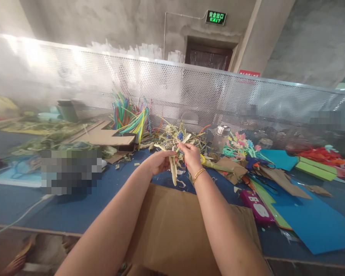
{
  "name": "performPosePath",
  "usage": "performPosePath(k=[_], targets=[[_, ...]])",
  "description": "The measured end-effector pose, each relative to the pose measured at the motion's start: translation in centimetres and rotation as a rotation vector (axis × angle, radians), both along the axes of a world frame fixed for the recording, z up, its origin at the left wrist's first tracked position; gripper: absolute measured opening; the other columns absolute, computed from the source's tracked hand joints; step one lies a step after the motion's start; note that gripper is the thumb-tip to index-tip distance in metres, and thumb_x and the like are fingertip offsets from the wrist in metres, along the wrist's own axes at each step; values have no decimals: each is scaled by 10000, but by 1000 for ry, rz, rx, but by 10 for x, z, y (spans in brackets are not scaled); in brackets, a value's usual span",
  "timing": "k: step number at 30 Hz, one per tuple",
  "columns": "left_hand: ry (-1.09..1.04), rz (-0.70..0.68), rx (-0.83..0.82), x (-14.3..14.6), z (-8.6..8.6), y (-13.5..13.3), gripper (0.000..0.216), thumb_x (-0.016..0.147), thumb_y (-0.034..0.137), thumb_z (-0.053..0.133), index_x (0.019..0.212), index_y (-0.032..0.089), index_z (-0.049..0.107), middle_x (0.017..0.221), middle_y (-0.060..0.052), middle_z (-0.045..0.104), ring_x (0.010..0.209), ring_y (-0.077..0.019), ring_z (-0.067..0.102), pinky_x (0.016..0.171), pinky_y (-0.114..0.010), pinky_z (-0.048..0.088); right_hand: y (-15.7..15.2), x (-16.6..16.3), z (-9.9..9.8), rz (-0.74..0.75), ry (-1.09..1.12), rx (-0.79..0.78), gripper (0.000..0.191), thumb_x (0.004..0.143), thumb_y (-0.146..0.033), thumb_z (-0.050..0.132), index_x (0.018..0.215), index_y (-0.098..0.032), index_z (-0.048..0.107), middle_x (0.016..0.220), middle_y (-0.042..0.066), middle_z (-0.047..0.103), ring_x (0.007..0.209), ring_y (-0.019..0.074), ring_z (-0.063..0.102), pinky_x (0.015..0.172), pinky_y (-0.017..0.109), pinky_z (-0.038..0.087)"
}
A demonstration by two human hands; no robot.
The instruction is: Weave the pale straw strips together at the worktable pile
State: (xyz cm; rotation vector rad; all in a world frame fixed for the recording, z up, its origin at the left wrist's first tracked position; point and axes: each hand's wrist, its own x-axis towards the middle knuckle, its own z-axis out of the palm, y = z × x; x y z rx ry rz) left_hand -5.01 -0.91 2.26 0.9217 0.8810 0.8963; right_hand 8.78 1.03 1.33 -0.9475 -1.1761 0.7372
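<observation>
My left hand (pixel 161 161) is closed, its thumb and fingers pinching pale, dry plant strips (pixel 173 170) that look like husk. One strip hangs down between my hands. Close beside it, my right hand (pixel 190 156), with a gold bracelet (pixel 199 174) at the wrist, pinches the upper part of the same strips. Just beyond my fingers lies a heap of dry plant strips (pixel 168 134) with a small blue piece (pixel 180 135) in it. My fingers partly hide where the strips are gripped.
A brown cardboard sheet (pixel 172 226) lies under my forearms. Colourful pipe cleaners (pixel 126 115) stand behind a cut cardboard piece (pixel 103 133). To the right are a glass bottle (pixel 220 140), scissors (pixel 264 183), a purple pack (pixel 257 207) and blue sheets (pixel 313 218). A perforated metal screen (pixel 166 88) borders the table.
</observation>
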Motion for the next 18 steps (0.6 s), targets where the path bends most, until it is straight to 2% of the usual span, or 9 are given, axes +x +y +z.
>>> performPosePath(k=[3,6,8,10,13,15,18], targets=[[-24,3,34,0,2,-2,161,679,273,724,757,154,648,724,-43,696,601,-138,643,610,-266,515,2,5,-1,-35,-39,3,318,711,-483,637,654,-173,678,634,1,643,650,142,557,644,250,421],[-152,69,110,-2,4,-2,201,709,305,730,830,160,663,804,-55,715,686,-143,662,651,-253,518,4,8,-3,-29,-134,-30,402,753,-561,583,660,-175,645,650,12,647,649,146,570,642,256,427],[-221,117,196,-4,3,-1,230,690,290,755,857,160,665,833,-54,715,719,-145,663,669,-250,517,3,8,-4,52,-221,-80,433,763,-592,564,672,-175,632,647,18,647,640,149,579,637,262,434],[-247,157,289,-6,2,2,282,628,246,797,858,155,661,839,-47,708,712,-146,655,655,-253,510,1,6,-5,199,-309,-117,420,756,-585,583,699,-173,636,655,16,650,644,150,584,638,261,438],[-214,258,402,-7,-1,6,371,540,215,837,857,148,655,814,-33,695,667,-135,631,610,-249,482,-2,3,-5,374,-377,-83,346,740,-516,634,755,-171,643,708,9,660,678,141,582,673,258,442],[-146,342,440,-7,-2,8,403,505,223,849,851,144,657,753,-12,677,616,-116,604,584,-239,458,-3,3,-4,358,-423,-42,297,740,-474,646,770,-178,647,720,3,660,686,137,573,687,257,438],[-69,386,423,-6,-1,6,415,481,258,855,832,141,666,671,16,645,550,-98,563,561,-238,443,-2,7,-2,201,-555,-33,241,753,-441,642,755,-201,668,698,-5,656,683,142,568,682,259,422]])
